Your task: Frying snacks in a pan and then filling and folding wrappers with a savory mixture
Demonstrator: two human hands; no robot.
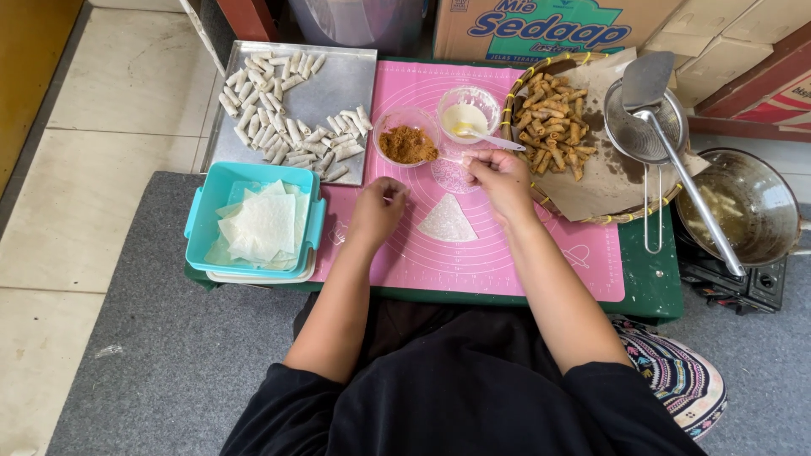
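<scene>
My left hand [380, 205] rests loosely curled on the pink silicone mat [541, 262], holding nothing, just left of a triangular white wrapper [448, 221]. My right hand [498, 176] hovers above the wrapper's tip with fingers pinched; whether something small is between them cannot be told. Just beyond the hands stand a small clear bowl of brown filling [406, 144] and a clear bowl of pale paste [466, 114] with a white spoon [494, 139] in it.
A teal container of wrappers [258, 221] sits at left. Behind it a metal tray [338, 84] holds several uncooked rolls. At right, a paper-lined woven basket [591, 190] has fried rolls [555, 125] and a wire skimmer [646, 127]; a pan of oil [748, 207] sits on a stove.
</scene>
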